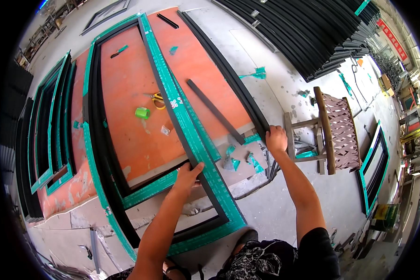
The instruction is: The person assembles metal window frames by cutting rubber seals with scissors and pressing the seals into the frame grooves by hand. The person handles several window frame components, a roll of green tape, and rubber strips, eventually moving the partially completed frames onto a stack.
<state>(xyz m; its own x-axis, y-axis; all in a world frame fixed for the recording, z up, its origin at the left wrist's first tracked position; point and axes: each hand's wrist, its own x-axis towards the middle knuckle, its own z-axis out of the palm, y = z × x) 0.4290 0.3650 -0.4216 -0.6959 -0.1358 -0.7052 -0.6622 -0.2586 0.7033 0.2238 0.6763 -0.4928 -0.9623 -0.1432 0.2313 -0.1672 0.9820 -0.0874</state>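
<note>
A long black frame (193, 140) with green protective film along its bars lies across the orange-covered worktable, its near end toward me. My left hand (187, 177) is closed round its right-hand bar, thumb on top and the fingertips partly hidden beneath. To the right, a long black profile (254, 112) runs along the table's far-right side. My right hand (276, 139) grips its near end, the fingers wrapped over it. A loose dark strip (214, 111) lies between the two. Torn green film (254, 162) lies near my right hand.
Inside the frame lie yellow-handled scissors (158, 100), a green tape roll (143, 113) and a small cutter (119, 51). More green-edged frames (51, 126) stand at the left. A wooden stool (331, 130) with a woven seat is at the right, below stacked black profiles (294, 35).
</note>
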